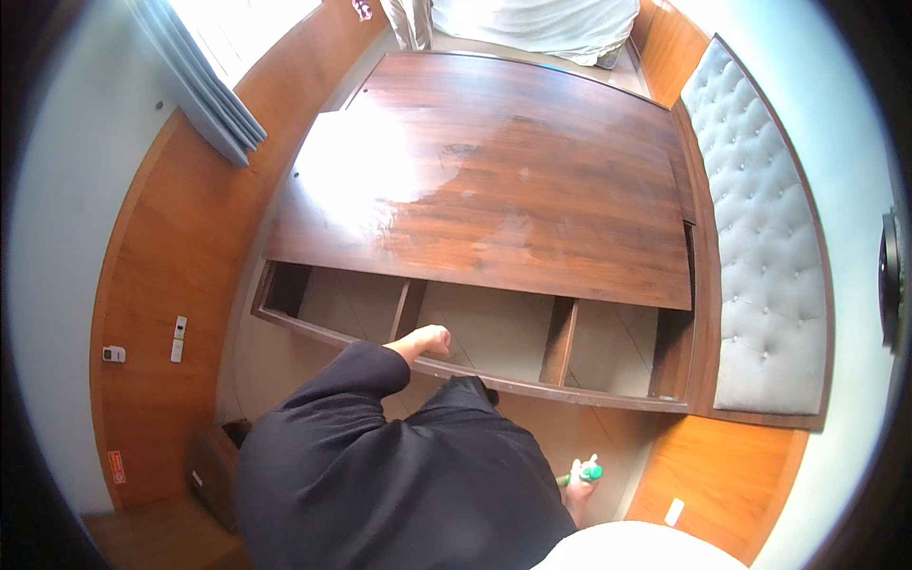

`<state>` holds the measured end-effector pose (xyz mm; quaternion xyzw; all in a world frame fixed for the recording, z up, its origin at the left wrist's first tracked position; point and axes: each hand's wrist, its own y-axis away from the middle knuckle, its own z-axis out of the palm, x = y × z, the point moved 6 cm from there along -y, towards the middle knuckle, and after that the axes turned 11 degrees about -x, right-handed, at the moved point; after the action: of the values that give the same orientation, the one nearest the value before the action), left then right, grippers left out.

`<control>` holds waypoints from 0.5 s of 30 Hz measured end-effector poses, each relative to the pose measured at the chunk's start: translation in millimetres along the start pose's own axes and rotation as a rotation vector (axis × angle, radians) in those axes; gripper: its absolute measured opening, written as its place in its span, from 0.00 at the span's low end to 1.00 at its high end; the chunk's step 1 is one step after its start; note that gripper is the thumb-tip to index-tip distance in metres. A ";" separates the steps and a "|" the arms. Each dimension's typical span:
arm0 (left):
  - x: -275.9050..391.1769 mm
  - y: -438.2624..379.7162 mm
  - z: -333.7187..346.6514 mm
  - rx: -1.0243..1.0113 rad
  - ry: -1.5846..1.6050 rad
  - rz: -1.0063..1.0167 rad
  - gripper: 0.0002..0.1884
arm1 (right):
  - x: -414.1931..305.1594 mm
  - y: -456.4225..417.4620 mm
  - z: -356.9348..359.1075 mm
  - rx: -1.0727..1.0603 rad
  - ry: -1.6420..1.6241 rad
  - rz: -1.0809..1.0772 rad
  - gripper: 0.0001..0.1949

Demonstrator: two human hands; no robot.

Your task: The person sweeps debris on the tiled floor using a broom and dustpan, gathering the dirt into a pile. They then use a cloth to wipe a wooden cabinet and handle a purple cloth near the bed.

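Observation:
My left hand (pixel 431 339), fingers curled in, is over the front rail (pixel 484 372) of a wooden bed base. Nothing shows in it, and its underside is hidden. Down at the right, beside my black clothing (pixel 399 477), my right hand (pixel 582 489) grips a bottle with a green top (pixel 591 472); my fingers cover much of it. Ahead lies the bed base's brown wood-grain panel (pixel 570 206), with streaky, wet-looking patches and a strong window glare. Along its near side, open compartments (pixel 484 324) are split by upright dividers (pixel 560 342), and floor tiles show inside them.
A grey tufted headboard (pixel 766 235) stands on the right. At the far end is a white-covered item (pixel 541 28). Grey-blue curtains (pixel 206 107) hang by the left window. A dark brown cabinet (pixel 214 470) is at lower left, with wood wall panelling (pixel 178 249) behind.

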<state>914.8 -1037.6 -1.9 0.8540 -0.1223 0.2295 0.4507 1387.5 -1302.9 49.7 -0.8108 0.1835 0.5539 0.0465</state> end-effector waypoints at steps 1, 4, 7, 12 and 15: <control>-5.6 11.7 4.1 0.048 -0.009 -0.026 0.10 | -0.7 -7.7 -1.8 -0.040 0.029 -0.089 0.07; 10.0 41.8 19.1 0.079 -0.028 -0.070 0.09 | -82.0 -21.6 3.5 -0.129 0.342 0.008 0.18; -3.8 50.9 63.6 0.198 0.022 -0.086 0.07 | -125.9 -29.4 3.9 -0.201 0.252 -0.376 0.15; -6.5 113.8 133.5 0.039 0.363 -0.224 0.09 | -105.1 -20.9 -0.9 -0.354 0.056 -0.338 0.12; -9.6 161.6 173.9 0.036 0.403 -0.304 0.09 | -83.2 -12.8 -8.3 -0.383 0.015 -0.202 0.09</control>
<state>888.3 -1272.3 23.7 0.8076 0.1040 0.3267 0.4799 1372.7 -1272.8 127.4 -0.8232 -0.0070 0.5652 -0.0544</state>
